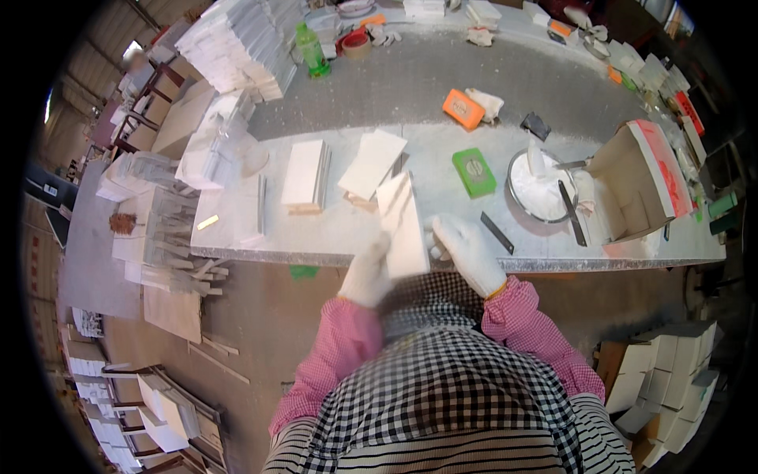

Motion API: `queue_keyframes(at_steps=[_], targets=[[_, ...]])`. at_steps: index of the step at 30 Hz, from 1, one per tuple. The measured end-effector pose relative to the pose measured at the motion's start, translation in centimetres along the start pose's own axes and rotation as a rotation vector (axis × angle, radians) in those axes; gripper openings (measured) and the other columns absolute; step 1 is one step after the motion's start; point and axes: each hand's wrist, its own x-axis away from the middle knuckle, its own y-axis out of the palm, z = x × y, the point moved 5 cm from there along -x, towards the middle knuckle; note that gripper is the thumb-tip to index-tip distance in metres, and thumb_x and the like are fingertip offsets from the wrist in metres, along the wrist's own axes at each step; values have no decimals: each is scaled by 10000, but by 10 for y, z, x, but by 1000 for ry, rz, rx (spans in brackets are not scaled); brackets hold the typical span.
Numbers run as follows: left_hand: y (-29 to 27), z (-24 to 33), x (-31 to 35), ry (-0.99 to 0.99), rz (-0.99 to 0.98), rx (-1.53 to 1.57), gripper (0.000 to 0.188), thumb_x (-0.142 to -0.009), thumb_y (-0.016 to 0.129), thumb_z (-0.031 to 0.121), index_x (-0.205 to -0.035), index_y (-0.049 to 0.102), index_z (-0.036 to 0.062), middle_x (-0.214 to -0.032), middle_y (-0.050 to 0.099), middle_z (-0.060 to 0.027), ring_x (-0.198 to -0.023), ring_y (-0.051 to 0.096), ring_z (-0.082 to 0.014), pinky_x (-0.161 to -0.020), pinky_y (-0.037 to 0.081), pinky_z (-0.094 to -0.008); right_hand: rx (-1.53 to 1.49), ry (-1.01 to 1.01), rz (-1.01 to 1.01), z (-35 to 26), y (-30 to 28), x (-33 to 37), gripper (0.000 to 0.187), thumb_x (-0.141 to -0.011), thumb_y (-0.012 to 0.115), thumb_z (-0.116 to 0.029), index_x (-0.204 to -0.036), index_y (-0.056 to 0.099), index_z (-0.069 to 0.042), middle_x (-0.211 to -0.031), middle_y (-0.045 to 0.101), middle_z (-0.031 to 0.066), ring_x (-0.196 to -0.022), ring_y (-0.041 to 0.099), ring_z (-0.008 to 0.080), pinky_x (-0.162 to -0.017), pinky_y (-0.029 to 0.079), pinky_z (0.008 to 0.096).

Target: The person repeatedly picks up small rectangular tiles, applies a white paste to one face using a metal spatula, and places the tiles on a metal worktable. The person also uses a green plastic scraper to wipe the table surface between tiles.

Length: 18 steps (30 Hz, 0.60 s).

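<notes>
A narrow white board (404, 229) is held tilted over the table's front edge, with grey streaks across its face. My left hand (367, 272), in a white knit glove, grips its lower left side. Just right of the board is my right hand (469, 251), gloved too, its fingers curled; whether anything is inside them is hidden. Beyond the board lie a stack of white boards (305, 172) and a smaller, skewed pile (373, 164). A green block (474, 173) and a dark flat blade (497, 232) rest near my right hand.
To the right, a metal bowl (530, 212) of white paste has tools in it, beside an open cardboard box (632, 186). An orange block (463, 109) lies farther back. Tall white stacks (237, 47) and a green bottle (312, 51) stand at the far left.
</notes>
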Motion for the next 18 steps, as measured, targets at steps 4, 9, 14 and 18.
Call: queue_keyframes(at_steps=[4, 9, 14, 18], targets=[[13, 7, -4, 69, 130, -42, 571, -1106, 433, 273, -1569, 290, -29, -1551, 435, -230, -1421, 464, -349, -1183, 406, -482, -31, 88, -2, 3, -5, 2, 453, -1099, 476, -397, -1092, 690, 3, -795, 624, 9, -668, 583, 82, -611, 463, 222], [10, 12, -9, 93, 171, -98, 581, -1091, 484, 282, -1566, 314, -8, -1542, 462, -196, -1406, 487, -334, -1154, 442, -471, -84, 112, -30, 7, -3, 3, 499, -1092, 464, -455, -1099, 686, -8, -815, 666, 21, -639, 564, 74, -578, 444, 214], [9, 15, -14, 106, 85, -56, 609, -1084, 529, 282, -1564, 302, -16, -1537, 459, -204, -1388, 511, -334, -1107, 516, -467, -70, 169, -46, 4, -4, -2, 469, -1069, 503, -455, -1120, 688, -26, -839, 685, 10, -651, 557, 55, -568, 429, 199], [10, 19, -18, 111, 105, -50, 574, -1088, 516, 226, -1559, 311, -29, -1543, 457, -205, -1403, 493, -330, -1146, 474, -461, -65, 203, -76, -4, 1, -6, 420, -1060, 531, -384, -1162, 676, -3, -834, 680, 34, -647, 567, 67, -567, 439, 199]])
